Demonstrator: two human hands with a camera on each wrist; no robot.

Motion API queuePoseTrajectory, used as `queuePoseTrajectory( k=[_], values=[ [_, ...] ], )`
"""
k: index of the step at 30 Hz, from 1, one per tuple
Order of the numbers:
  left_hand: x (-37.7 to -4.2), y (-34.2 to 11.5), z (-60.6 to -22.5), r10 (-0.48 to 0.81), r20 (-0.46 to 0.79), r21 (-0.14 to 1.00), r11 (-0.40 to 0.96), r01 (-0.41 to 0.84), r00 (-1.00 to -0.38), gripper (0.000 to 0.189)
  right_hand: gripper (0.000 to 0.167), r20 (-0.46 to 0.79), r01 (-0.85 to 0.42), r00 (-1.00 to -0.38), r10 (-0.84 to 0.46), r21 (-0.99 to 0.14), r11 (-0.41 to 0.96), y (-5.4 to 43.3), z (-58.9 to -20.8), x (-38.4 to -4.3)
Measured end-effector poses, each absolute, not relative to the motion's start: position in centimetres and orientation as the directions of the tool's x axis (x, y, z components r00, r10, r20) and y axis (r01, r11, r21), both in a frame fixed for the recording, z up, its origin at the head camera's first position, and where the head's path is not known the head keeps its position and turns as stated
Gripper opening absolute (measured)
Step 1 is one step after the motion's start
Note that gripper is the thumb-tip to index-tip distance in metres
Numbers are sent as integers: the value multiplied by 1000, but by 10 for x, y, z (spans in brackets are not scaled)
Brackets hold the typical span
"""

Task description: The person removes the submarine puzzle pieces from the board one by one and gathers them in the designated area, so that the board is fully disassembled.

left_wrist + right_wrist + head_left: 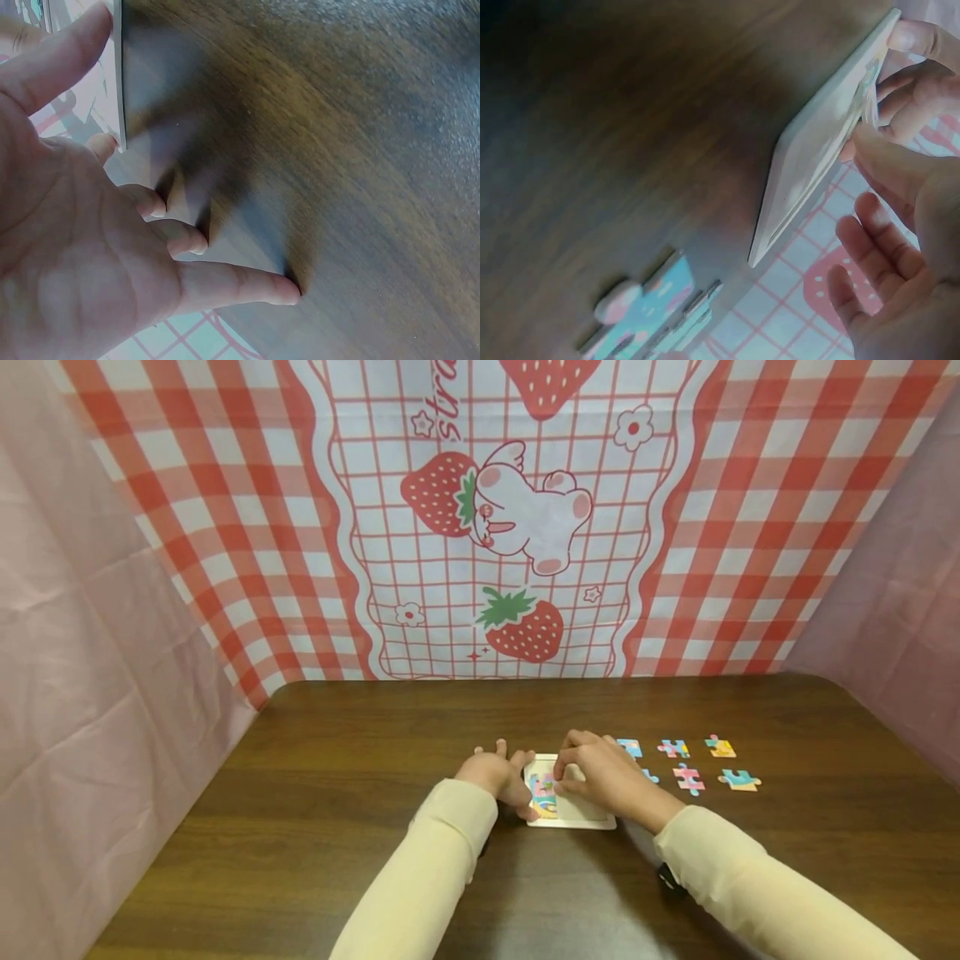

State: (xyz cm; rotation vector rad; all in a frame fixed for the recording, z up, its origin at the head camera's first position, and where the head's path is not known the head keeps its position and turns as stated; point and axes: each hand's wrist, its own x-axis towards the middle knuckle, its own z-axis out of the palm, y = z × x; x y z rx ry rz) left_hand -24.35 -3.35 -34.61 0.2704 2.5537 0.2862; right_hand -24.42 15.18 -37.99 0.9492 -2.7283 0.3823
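A cream puzzle tray [577, 823] lies flat on the table, with colourful joined pieces [545, 808] along its left side. My left hand [495, 775] is at the tray's left edge, its fingers spread. In the left wrist view, the thumb lies over the tray's rim [118, 90] and several fingertips rest on the wood. My right hand [603, 772] reaches over the tray from the right. Its thumb and index finger pinch a puzzle piece [871, 109], mostly hidden by the fingers, close to the joined pieces. The other right fingers are held loosely apart from it.
Several loose puzzle pieces [688, 779] lie in two rows on the dark wooden table [337, 827], right of the tray and partly behind my right hand. A strawberry-print checked cloth [510, 527] hangs behind the table, with pink curtains [97, 610] at both sides.
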Motion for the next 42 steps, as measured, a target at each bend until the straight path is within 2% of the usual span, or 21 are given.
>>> queuePoseTrajectory(
  k=[5, 9, 14, 31, 42],
  values=[
    [-244, -32, -346, 237, -502, 260, 959, 116, -832, 91, 12, 353, -633, -751, -558, -142, 761, 157, -378, -244],
    [-243, -32, -345, 232, -499, 246, 962, 121, -835, 92, 12, 355, -599, -786, -506, -236, 765, 163, -377, -246],
    [-243, -35, -344, 229, -496, 228, 965, 128, -838, 92, 11, 278, -551, -832, -480, -324, 769, 168, -379, -245],
    [-247, -42, -343, 275, -530, 215, 959, 186, -802, 99, 10, 206, -505, -863, -461, -360, 784, 172, -383, -243],
    [-242, -36, -346, 235, -501, 202, 968, 151, -833, 103, 8, 208, -501, -865, -456, -357, 788, 174, -383, -244]
  ],
)
